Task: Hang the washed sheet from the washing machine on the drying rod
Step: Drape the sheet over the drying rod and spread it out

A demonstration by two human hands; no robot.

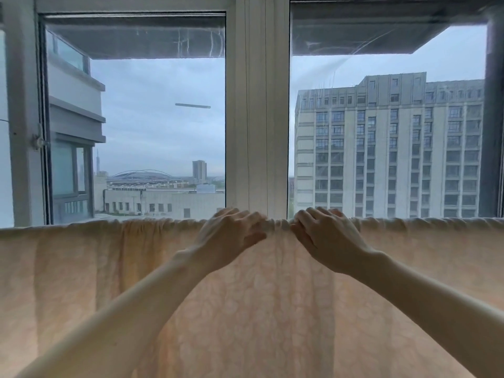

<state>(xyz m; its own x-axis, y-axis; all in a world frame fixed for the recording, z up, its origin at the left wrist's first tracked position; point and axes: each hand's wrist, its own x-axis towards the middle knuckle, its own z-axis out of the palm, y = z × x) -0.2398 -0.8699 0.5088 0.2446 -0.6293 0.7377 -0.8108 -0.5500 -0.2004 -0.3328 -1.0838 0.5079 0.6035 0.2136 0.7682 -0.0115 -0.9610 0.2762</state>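
Observation:
A pale peach patterned sheet (261,309) hangs draped over the drying rod, which runs across the frame at window-sill height and is hidden under the fabric's bunched top fold. My left hand (229,236) rests on that fold just left of centre, fingers reaching over the top and thumb on the near side. My right hand (324,236) lies on the fold just right of centre in the same way. A small gathered stretch of sheet sits between the two hands. The sheet falls in long vertical folds below my forearms.
Close behind the sheet stands a large window with a white centre frame (259,105). A latch (39,141) sits on the left frame. Buildings and grey sky show through the glass.

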